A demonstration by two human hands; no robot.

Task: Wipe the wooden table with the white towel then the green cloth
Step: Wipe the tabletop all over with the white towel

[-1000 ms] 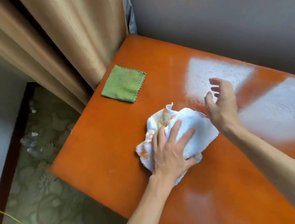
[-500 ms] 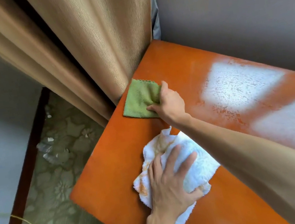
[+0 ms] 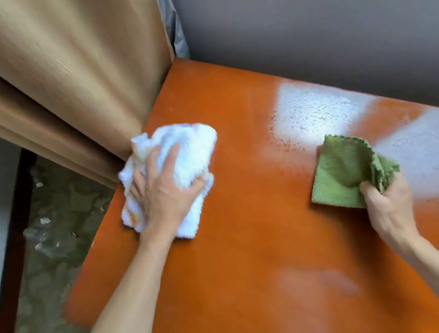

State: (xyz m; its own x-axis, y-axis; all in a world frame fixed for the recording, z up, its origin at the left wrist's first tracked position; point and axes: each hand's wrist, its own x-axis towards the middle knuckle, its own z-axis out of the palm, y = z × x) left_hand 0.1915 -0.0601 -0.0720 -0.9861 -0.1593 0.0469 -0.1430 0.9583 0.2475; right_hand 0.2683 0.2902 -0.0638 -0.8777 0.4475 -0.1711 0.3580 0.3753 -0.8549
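The orange wooden table [image 3: 256, 248] fills the middle and right of the head view. My left hand [image 3: 163, 194] presses down on the crumpled white towel [image 3: 191, 147], which has orange stains and lies at the table's left edge beside the curtain. My right hand [image 3: 389, 204] grips one corner of the green cloth [image 3: 339, 171], bunched at that corner with the rest lying on the table further right.
Tan curtains [image 3: 64, 76] hang at the table's left edge, touching the towel. A grey wall [image 3: 332, 14] runs behind the table. Bright light patches [image 3: 317, 111] lie on the far tabletop. Patterned floor [image 3: 52, 254] with bits of debris lies to the left.
My right hand has taken the green cloth from the table's left edge and pulled it right. My left hand has slid the white towel left to where the cloth lay.
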